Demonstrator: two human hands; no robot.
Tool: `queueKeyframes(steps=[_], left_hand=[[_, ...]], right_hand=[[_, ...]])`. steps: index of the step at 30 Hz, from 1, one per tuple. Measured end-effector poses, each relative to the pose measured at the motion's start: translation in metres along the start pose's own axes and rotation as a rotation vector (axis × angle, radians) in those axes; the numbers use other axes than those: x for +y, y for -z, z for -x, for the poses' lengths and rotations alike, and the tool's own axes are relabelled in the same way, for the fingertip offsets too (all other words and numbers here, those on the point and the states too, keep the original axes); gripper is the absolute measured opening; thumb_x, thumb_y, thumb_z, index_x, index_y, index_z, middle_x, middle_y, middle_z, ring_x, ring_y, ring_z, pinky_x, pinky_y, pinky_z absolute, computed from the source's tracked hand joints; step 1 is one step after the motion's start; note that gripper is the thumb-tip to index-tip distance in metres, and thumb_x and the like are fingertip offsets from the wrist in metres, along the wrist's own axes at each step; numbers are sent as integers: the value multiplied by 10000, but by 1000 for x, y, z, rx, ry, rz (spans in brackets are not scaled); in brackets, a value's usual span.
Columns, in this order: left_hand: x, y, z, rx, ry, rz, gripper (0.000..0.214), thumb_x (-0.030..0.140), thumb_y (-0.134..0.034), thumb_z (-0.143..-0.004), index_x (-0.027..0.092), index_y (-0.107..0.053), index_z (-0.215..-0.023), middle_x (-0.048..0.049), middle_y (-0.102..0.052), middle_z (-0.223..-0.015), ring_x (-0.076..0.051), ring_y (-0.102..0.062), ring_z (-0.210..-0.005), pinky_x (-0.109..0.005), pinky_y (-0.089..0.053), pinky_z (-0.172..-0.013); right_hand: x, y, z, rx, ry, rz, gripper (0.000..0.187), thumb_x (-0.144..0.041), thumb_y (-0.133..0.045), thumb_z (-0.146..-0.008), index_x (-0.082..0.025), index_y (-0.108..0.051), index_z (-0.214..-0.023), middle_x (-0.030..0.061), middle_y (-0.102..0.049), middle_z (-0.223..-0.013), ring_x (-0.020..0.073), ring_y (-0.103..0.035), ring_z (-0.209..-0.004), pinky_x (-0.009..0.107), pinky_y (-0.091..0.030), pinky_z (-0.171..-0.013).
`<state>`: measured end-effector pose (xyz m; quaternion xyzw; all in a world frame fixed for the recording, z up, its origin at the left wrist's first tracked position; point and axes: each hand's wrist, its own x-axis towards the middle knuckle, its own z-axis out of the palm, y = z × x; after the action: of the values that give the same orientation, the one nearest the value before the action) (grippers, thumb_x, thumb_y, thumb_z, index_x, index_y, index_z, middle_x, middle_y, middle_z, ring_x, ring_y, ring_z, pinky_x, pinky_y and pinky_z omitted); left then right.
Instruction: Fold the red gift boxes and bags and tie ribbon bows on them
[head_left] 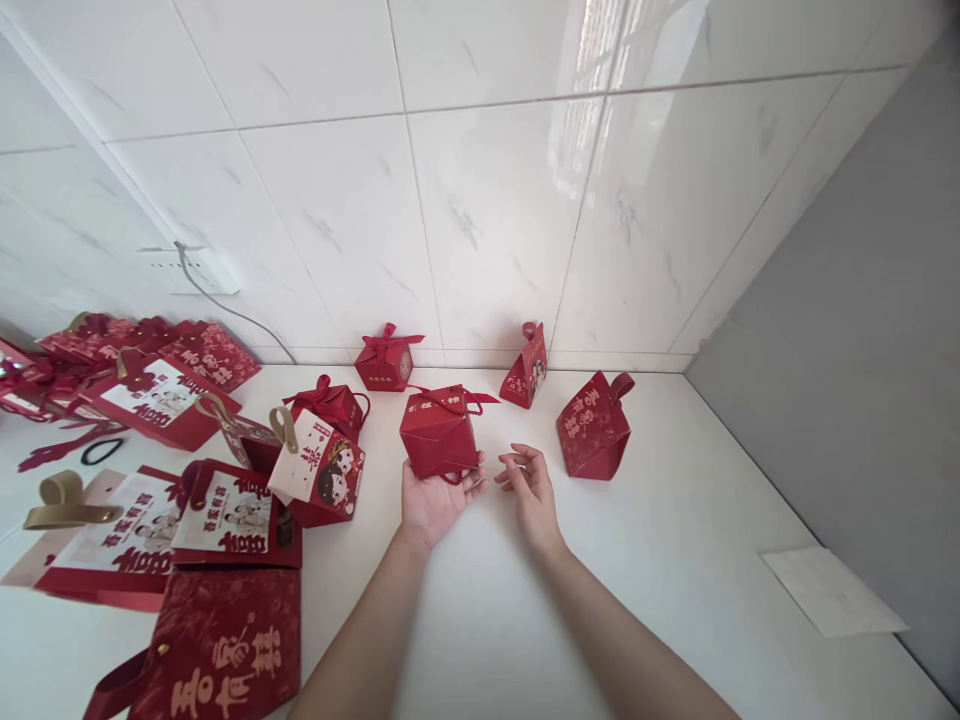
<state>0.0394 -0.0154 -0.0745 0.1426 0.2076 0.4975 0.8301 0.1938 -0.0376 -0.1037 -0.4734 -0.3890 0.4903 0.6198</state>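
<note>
- Red folded-card gift box with pale lettering (438, 448): held just above the white tabletop (480, 640), near the middle of the view; blocky, with no marked long axis discernible; a dark red cord (450, 403) is laid across its upper part.
- Left hand (431, 507): turned palm up; the box is grasped from below, its base cradled by palm and curled fingers.
- Right hand (531, 490): released, fingers loosely bent, nothing held; the box is placed to the left of its fingertips and slightly farther out, a narrow gap between. The left hand is the nearer, being in contact.
- Red slanted card box with loop handle (595, 428): stood beyond the right hand, to its right.
- Red triangular card box (525, 368) and red ribbon-tied card box (384, 362): set near the white tiled wall (495, 220).
- White-and-red card box with cartoon figures (322, 470): placed left of the left hand.
</note>
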Motion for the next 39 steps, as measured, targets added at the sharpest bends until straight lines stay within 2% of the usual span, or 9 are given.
queueKeyframes(steps=[5,9,13,15,20,27,33,36,39], left_hand=[[0,5,-2,-39,25,-8,647,575,-394,-819,62,-602,-1155,-220,-605,-1191,-294,-613,-987,-425,-463,-894],[0,3,-2,-6,22,-47,615,590,-431,-800,86,-632,-1091,-207,-619,-1186,-299,-613,-1007,-427,-468,-891],[0,-1,-2,38,0,-135,625,604,-435,-796,113,-615,-1138,-192,-632,-1170,-325,-600,-1062,-460,-460,-898],[-3,0,-3,72,-65,-157,587,569,-452,-805,123,-606,-1153,-173,-646,-1148,-328,-592,-1085,-465,-454,-909],[-14,12,-8,120,-320,-284,407,275,-551,-774,183,-602,-1167,-62,-679,-1117,-266,-562,-1140,-404,-421,-971],[-16,18,-10,124,-315,-347,495,230,-566,-754,221,-550,-1248,-40,-650,-1190,-260,-528,-1184,-391,-407,-979],[-16,14,-12,111,-350,-379,430,276,-527,-801,191,-577,-1220,-76,-630,-1226,-280,-491,-1247,-418,-378,-1043],[-13,16,-15,311,-618,-517,491,155,-586,-727,251,-586,-1208,-29,-565,-1318,-221,-388,-1350,-331,-290,-1126],[-9,22,-16,562,-852,-638,595,44,-609,-682,331,-570,-1201,23,-472,-1402,-152,-308,-1396,-271,-188,-1164]], right_hand=[[0,-1,-1,-10,10,-4,289,-396,-542,-889,-234,-479,-1119,35,-588,-989,157,-604,-763,331,-474,-733],[0,0,-2,-16,13,-2,287,-397,-550,-885,-231,-483,-1110,26,-594,-952,157,-605,-754,324,-472,-725],[1,0,-1,-12,16,3,292,-412,-550,-883,-229,-491,-1103,31,-601,-945,165,-609,-757,332,-481,-731],[1,-1,1,19,21,21,285,-415,-545,-884,-231,-503,-1098,43,-613,-994,183,-619,-853,355,-480,-809],[1,-2,4,54,62,31,315,-384,-487,-911,-247,-476,-1195,76,-547,-1286,212,-510,-1203,405,-388,-1028],[4,0,0,56,35,-31,397,-342,-483,-891,-253,-438,-1275,77,-502,-1374,211,-479,-1267,423,-386,-1054],[5,2,-1,78,30,34,341,-416,-479,-902,-237,-536,-1187,67,-579,-1254,229,-517,-1181,419,-393,-1024],[7,4,-2,154,31,-7,274,-462,-461,-905,-220,-587,-925,46,-642,-967,207,-582,-949,376,-448,-910],[10,7,-3,252,17,-63,304,-496,-456,-895,-218,-526,-794,1,-552,-696,177,-555,-703,340,-477,-756]])
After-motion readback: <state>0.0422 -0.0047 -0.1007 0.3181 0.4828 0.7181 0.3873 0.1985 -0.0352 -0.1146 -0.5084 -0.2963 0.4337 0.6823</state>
